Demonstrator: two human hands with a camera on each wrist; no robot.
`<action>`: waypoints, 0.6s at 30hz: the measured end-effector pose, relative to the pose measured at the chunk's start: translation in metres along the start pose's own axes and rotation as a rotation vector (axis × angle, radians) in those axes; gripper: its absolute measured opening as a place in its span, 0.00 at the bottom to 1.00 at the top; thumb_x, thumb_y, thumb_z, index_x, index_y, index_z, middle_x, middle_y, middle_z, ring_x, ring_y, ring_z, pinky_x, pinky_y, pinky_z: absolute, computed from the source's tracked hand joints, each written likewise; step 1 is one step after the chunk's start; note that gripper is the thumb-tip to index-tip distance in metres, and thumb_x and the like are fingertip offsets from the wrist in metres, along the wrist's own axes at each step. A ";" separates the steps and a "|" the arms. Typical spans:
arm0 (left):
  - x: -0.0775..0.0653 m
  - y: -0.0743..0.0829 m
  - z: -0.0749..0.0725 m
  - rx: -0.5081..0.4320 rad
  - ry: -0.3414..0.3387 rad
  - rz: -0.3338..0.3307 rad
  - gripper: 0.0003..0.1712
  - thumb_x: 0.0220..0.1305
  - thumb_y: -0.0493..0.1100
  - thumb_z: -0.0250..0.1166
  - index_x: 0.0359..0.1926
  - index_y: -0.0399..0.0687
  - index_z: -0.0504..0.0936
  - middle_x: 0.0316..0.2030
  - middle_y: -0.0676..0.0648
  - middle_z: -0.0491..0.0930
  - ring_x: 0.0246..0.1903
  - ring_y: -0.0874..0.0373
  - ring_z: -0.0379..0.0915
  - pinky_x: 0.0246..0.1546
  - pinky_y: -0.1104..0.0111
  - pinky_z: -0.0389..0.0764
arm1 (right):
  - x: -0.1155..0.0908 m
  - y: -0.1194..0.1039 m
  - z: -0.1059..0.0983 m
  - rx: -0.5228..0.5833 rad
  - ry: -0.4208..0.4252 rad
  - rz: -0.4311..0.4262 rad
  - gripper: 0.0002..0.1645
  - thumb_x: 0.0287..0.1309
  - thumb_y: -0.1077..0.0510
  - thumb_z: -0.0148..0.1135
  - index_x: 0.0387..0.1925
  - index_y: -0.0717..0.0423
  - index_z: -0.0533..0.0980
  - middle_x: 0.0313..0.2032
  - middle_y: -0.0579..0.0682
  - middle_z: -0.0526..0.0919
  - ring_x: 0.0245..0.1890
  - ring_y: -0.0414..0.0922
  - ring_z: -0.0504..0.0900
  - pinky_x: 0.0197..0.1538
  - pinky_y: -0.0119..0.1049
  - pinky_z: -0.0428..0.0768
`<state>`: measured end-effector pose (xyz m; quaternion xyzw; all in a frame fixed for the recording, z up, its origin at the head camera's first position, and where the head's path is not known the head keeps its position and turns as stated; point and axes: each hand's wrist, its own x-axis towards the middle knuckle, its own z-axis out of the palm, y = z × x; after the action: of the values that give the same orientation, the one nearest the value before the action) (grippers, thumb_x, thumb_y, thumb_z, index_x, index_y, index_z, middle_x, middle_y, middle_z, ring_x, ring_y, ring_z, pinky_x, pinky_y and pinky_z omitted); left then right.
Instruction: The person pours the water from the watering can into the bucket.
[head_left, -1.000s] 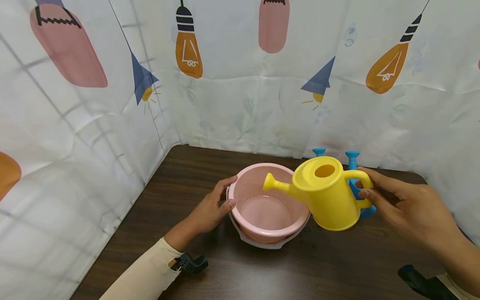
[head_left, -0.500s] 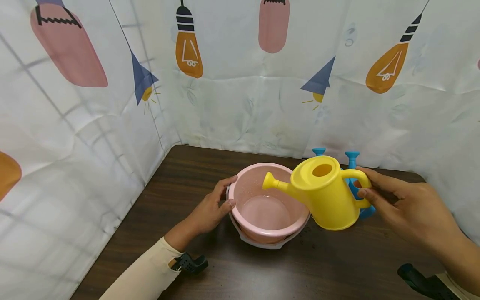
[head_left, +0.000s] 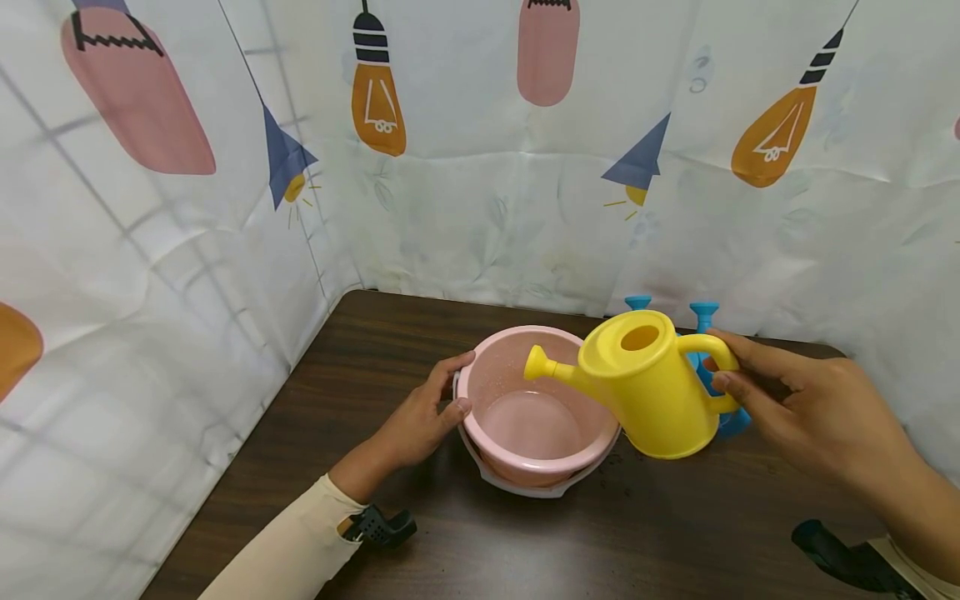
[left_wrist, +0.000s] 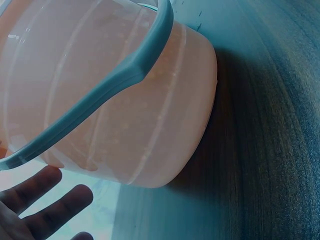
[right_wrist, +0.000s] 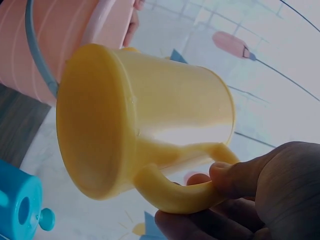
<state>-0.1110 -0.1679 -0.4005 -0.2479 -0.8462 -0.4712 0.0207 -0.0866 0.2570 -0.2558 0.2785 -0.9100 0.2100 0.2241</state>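
Note:
A pink bucket (head_left: 536,425) stands on the table with its pale handle (head_left: 525,485) hanging down around the outside. Droplets show on its inner wall. My left hand (head_left: 416,417) touches the left side of the rim with thumb and fingertips. In the left wrist view several of its fingers (left_wrist: 65,210) are nearly straight beside the bucket wall. My right hand (head_left: 810,400) grips the handle of a yellow watering can (head_left: 660,400), held up at the bucket's right side. Its spout points left over the bucket's opening, and no water pours from it.
Behind the yellow can, two blue spouts (head_left: 703,312) rise, partly hidden; a blue watering can (right_wrist: 20,200) shows in the right wrist view. A printed curtain (head_left: 480,217) closes off the back and left of the dark wooden table (head_left: 637,533). Water drops lie on the tabletop right of the bucket.
The yellow watering can and my right hand have shifted very slightly left. The left hand and the bucket have stayed still.

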 end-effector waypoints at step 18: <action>0.000 0.001 0.001 0.012 0.005 -0.008 0.43 0.74 0.72 0.48 0.79 0.57 0.53 0.61 0.40 0.74 0.58 0.48 0.73 0.55 0.47 0.74 | 0.008 0.000 -0.001 -0.008 0.001 -0.033 0.30 0.51 0.72 0.75 0.59 0.62 0.82 0.34 0.53 0.89 0.20 0.28 0.74 0.23 0.22 0.69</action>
<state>-0.1104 -0.1669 -0.4000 -0.2430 -0.8499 -0.4670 0.0222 -0.0923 0.2541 -0.2511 0.2924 -0.9060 0.2029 0.2290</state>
